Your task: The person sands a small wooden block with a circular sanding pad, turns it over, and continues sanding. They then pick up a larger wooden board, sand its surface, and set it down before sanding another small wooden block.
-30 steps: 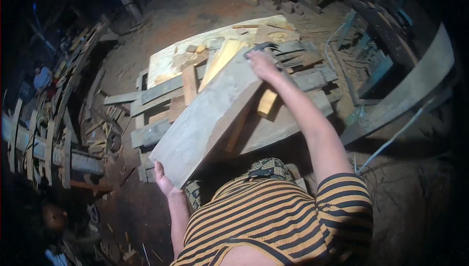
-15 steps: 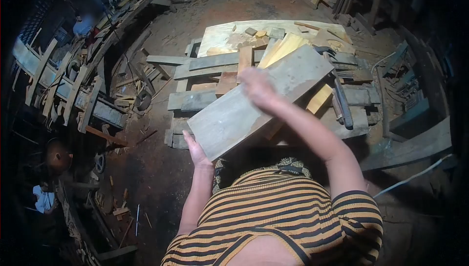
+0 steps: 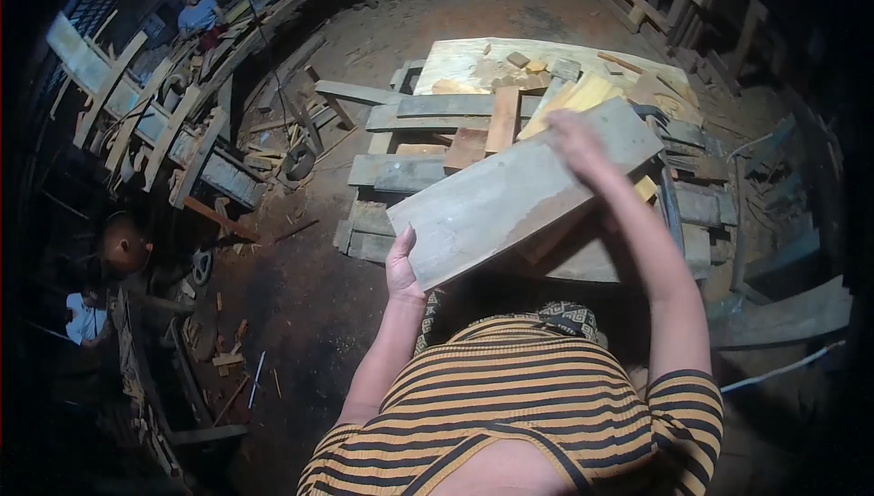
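A wide grey wooden board [image 3: 492, 209] lies tilted across my lap side and the slatted bench, its far end up and to the right. My left hand [image 3: 401, 264] grips its near left corner, thumb along the end edge and fingers underneath. On the board's upper face, toward the far end, rests my right hand [image 3: 580, 143]. It is smeared by motion but looks curled into a fist; whatever may be under it is hidden. Just beyond the board are yellow wood pieces [image 3: 587, 91] and a reddish-brown block [image 3: 466, 147].
The slatted wooden bench [image 3: 401, 171] carries a pale plywood sheet [image 3: 451, 61] with small offcuts. A dark hammer-like head [image 3: 650, 114] shows by the board's far end. Timber racks [image 3: 127, 123] stand at left, where another person [image 3: 198, 15] sits. Scraps litter the floor.
My right hand has slid along the board from its middle toward the far right end. The whole view has shifted, so the bench and board appear further right. My left hand keeps its hold.
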The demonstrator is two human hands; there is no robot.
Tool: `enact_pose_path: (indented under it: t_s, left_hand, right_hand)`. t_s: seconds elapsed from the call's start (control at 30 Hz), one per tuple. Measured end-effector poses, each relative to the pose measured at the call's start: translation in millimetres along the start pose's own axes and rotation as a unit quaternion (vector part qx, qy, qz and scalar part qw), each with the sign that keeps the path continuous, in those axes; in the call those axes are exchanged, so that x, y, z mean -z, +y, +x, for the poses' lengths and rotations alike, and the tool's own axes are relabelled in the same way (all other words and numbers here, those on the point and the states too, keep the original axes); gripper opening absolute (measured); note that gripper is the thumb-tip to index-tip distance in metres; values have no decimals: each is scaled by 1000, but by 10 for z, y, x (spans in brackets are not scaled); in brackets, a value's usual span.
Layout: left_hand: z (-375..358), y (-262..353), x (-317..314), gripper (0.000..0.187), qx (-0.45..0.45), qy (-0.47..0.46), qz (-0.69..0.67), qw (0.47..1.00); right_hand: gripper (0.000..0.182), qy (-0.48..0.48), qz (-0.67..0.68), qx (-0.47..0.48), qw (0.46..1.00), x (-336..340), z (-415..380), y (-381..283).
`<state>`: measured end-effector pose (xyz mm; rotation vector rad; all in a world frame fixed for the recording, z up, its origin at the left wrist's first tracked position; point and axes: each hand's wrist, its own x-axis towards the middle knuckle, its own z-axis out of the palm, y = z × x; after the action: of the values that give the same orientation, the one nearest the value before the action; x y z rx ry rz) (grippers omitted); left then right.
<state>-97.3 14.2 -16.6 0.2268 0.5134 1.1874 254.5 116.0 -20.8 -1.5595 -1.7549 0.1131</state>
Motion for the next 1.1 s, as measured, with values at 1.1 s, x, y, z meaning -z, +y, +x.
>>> enact_pose_path:
  t_s: [1.1]
  left_hand:
    - [17,2,-3,44,8,-21,-35,999]
  right_hand:
    - [43,-13,-238,-189,953,851,-755,620]
